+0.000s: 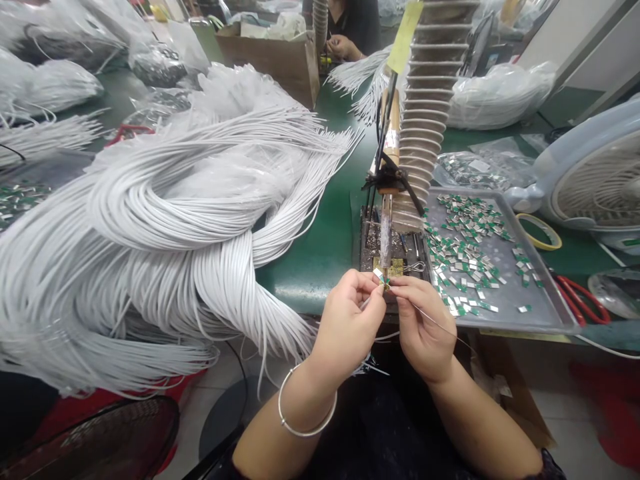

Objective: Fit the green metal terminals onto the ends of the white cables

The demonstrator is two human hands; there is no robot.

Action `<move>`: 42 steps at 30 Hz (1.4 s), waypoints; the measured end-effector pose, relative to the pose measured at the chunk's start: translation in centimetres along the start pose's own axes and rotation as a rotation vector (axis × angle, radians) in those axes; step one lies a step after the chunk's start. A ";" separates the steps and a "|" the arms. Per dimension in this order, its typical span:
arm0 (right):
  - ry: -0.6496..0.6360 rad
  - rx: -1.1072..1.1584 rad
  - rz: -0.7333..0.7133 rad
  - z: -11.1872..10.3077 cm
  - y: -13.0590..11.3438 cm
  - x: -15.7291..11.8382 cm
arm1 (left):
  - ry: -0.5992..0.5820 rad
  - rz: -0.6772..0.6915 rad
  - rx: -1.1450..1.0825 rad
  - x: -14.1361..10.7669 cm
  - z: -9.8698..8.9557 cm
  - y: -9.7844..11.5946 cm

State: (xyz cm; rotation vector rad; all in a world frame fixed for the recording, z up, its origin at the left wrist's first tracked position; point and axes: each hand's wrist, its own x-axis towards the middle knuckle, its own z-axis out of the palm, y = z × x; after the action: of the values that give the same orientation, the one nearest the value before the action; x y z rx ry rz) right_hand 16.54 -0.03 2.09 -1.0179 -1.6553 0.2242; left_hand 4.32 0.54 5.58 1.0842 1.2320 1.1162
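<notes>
My left hand (347,323) is closed in a pinch on a white cable (365,303). At its fingertips sits a small connector board (379,275) with a silvery metal end and a green part. My right hand (425,327) is closed on a thin solder wire (440,325), which trails away to the right. Both sets of fingertips meet just under the tip of a soldering iron (387,227), fixed upright with its tip down. The fingers hide the exact contact between cable, board and tip.
Bundles of white cables (200,213) cover the left of the green table (320,267). A ribbed hose (430,100) hangs beside the iron. On the right are a grey tray (543,307) of connector boards, red-handled scissors (583,300), yellow tape (539,231) and a fan (595,173). Another person (350,33) sits opposite.
</notes>
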 end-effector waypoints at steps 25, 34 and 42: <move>-0.016 0.021 0.005 -0.2 -0.4 0.0 | -0.029 0.046 0.054 -0.4 -0.2 -0.2; -0.080 0.014 0.022 -1.0 -0.3 -0.9 | -0.058 0.116 0.115 -1.0 -0.1 -1.9; -0.085 -0.025 0.029 -4.1 0.0 -3.0 | -0.305 0.603 0.521 -3.7 -0.6 -7.3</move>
State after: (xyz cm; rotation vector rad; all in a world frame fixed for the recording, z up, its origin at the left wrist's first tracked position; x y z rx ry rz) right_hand 20.08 -3.57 1.45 -1.0642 -1.7246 0.2692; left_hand 3.94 -4.13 -1.16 2.0393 0.9917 1.0236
